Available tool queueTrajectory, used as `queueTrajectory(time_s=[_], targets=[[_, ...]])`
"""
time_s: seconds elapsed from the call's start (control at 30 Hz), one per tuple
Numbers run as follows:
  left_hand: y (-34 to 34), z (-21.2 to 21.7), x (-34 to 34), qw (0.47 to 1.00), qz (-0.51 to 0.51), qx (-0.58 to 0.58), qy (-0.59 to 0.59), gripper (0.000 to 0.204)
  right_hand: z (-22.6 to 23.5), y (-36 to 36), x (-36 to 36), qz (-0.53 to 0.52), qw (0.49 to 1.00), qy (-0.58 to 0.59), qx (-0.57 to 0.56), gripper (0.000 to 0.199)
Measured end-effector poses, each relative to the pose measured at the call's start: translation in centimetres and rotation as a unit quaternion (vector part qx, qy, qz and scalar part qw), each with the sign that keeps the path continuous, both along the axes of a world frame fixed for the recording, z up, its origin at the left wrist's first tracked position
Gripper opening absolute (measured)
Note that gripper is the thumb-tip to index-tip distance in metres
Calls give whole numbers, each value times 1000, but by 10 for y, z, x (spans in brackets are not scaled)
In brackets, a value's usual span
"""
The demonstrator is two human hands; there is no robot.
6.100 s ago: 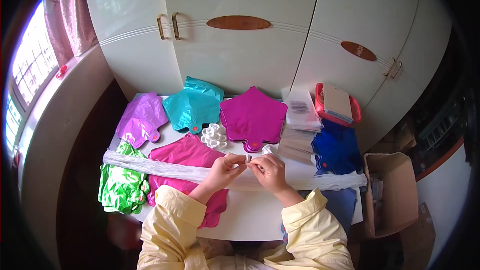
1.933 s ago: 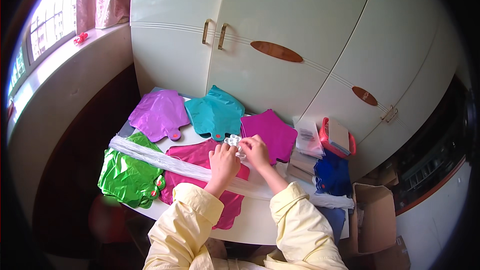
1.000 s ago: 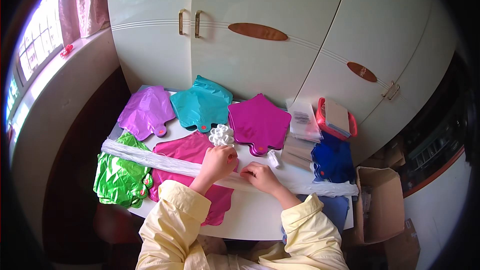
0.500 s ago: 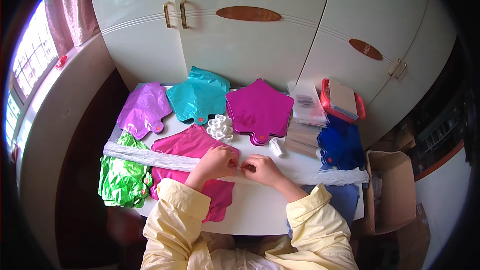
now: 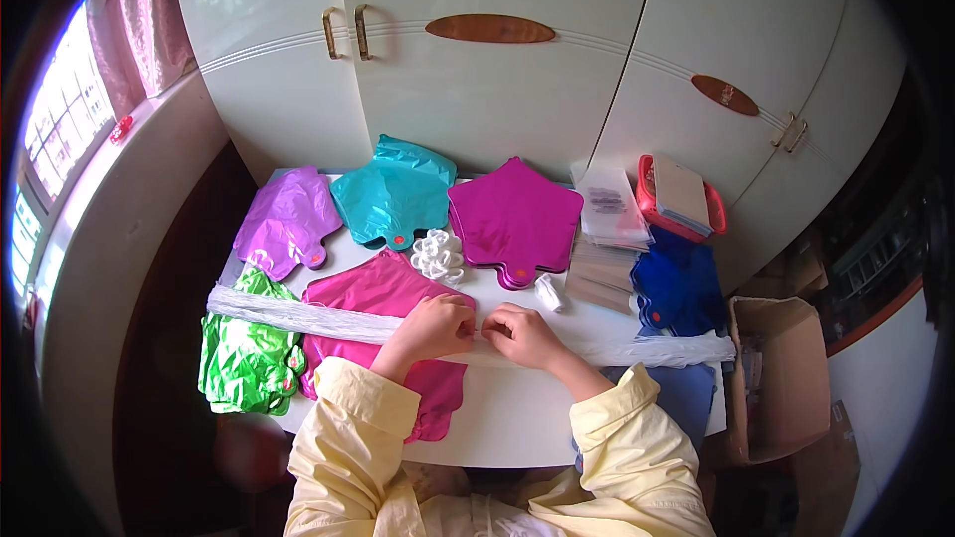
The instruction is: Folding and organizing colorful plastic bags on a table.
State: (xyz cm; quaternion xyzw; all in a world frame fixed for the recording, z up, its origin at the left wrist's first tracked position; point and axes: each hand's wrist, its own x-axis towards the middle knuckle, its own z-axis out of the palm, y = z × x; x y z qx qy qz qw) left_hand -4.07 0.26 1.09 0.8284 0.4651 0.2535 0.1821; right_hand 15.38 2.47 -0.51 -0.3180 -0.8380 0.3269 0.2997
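My left hand (image 5: 436, 326) and my right hand (image 5: 519, 332) meet at the middle of a long white plastic strip (image 5: 288, 312) that lies across the white table (image 5: 517, 418) from left to right. Both hands pinch the strip, fingertips almost touching. The strip crosses a pink foil balloon (image 5: 383, 290) under my left hand. A white ribbon bow (image 5: 439, 254) rests on the table just beyond my hands. A small white roll (image 5: 549, 292) lies next to my right hand.
Flat foil balloons cover the table: purple (image 5: 286, 220), teal (image 5: 396, 191), magenta star (image 5: 514, 220), green (image 5: 244, 358), blue (image 5: 676, 288). Clear packets (image 5: 609, 207) and a red tray (image 5: 680, 199) sit far right. A cardboard box (image 5: 776, 378) stands right of the table. White cupboards (image 5: 497, 70) behind.
My hands, which held the white bow up about two seconds ago, have put it down on the table and returned to the white strip, closing together at its middle.
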Motion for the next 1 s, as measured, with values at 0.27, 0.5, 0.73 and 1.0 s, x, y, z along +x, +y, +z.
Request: queueTrajectory(time_s=[0.27, 0.5, 0.73, 1.0], targets=[[0, 1, 2, 1000, 4, -19, 11, 10, -3, 0, 0, -14, 1000, 7, -5, 9], [2, 1, 0, 999, -2, -33, -15, 13, -5, 0, 0, -9, 999, -8, 35, 9], [2, 1, 1, 998, 0, -35, -43, 14, -1, -1, 0, -15, 1000, -2, 6, 8], [1, 3, 2, 1000, 1, -28, -3, 12, 0, -2, -1, -13, 1000, 23, 14, 7]])
